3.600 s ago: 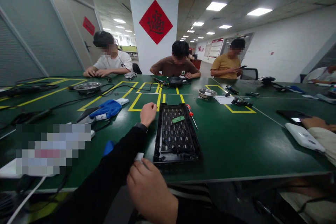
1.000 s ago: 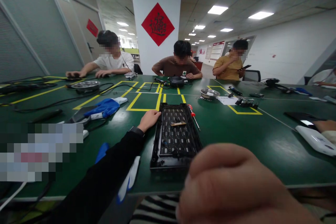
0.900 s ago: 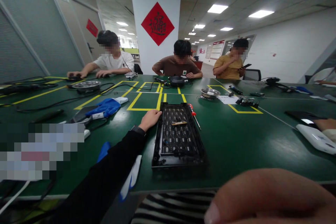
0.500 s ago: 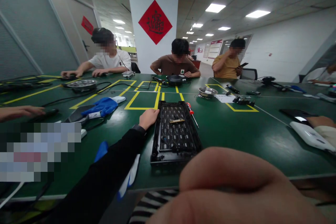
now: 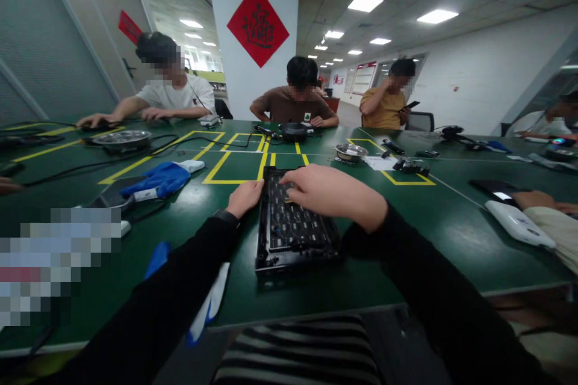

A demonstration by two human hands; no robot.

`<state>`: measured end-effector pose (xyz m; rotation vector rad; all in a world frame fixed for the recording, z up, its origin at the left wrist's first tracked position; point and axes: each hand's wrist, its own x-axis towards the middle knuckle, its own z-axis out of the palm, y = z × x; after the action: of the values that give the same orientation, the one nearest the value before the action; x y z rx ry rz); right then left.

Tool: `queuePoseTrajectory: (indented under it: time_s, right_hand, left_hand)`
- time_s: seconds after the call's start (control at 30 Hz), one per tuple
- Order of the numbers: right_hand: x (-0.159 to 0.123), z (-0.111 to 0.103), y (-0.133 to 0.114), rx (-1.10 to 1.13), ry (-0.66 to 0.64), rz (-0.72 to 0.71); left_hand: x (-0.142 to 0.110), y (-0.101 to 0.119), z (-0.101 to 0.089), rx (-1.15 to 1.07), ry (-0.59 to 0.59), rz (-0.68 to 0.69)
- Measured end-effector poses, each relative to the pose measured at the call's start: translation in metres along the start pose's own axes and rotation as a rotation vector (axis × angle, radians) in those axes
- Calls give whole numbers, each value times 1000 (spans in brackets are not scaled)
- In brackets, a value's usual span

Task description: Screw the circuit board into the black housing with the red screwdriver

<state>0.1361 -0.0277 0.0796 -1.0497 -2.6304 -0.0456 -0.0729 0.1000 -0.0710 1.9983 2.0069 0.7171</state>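
A black plastic casing (image 5: 295,234) with rows of small rectangular cells lies on the green table. My left hand (image 5: 246,197) holds its upper left edge, fingers closed against the side. My right hand (image 5: 329,192) reaches over the casing from the right. Its thumb and forefinger are a little apart, with the thumb beside a small circuit board (image 5: 288,199), mostly hidden under the hand. The red-handled screwdriver seen earlier along the casing's right side is now covered by my right hand.
Blue-and-white gloves (image 5: 158,179) lie left of my left hand; another glove (image 5: 212,301) hangs at the table edge. Metal bowls (image 5: 350,153), cables and black parts (image 5: 409,165) stand farther back. A white device (image 5: 519,225) is at right. Several people sit around the table.
My right hand has come from close before the camera, at lower right, forward onto the casing. My left hand stays at the casing's edge. The view has tilted slightly down.
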Motion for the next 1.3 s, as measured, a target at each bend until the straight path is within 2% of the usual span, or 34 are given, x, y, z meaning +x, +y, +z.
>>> queuePoseTrajectory:
  time_s: [0.07, 0.13, 0.23, 0.3, 0.47, 0.6, 0.73, 0.87, 0.93, 1.03, 1.17, 1.3]
  right_hand:
    - [15, 37, 47, 3, 49, 112]
    - [20, 73, 81, 28, 76, 177]
    - [15, 114, 103, 85, 99, 188]
    - [10, 127, 103, 40, 114, 167]
    - [5, 125, 95, -118, 125, 59]
    - [7, 123, 96, -123, 129, 63]
    - [8, 129, 100, 35, 267, 104]
    - [7, 130, 102, 188, 417, 100]
    - [7, 128, 100, 226, 442, 64]
    - [6, 123, 97, 253, 423, -1]
    - [7, 120, 94, 270, 399, -56]
    - [7, 120, 93, 288, 382, -99]
  left_hand:
    - [1, 1, -2, 27, -18, 6]
    - [1, 2, -3, 51, -27, 17]
    - [0, 3, -3, 77, -36, 25]
    - [0, 3, -2, 89, -43, 16]
    - [0, 2, -1, 78, -29, 27]
    - [1, 3, 1, 70, -17, 20]
    - [4, 3, 4, 26, 29, -3]
    - [1, 5, 1, -49, 142, 3]
    - [-4, 11, -4, -77, 223, 66]
    - [-13, 25, -12, -155, 288, 261]
    - [-24, 41, -13, -304, 163, 542]
    - [-28, 46, -8, -395, 24, 666]
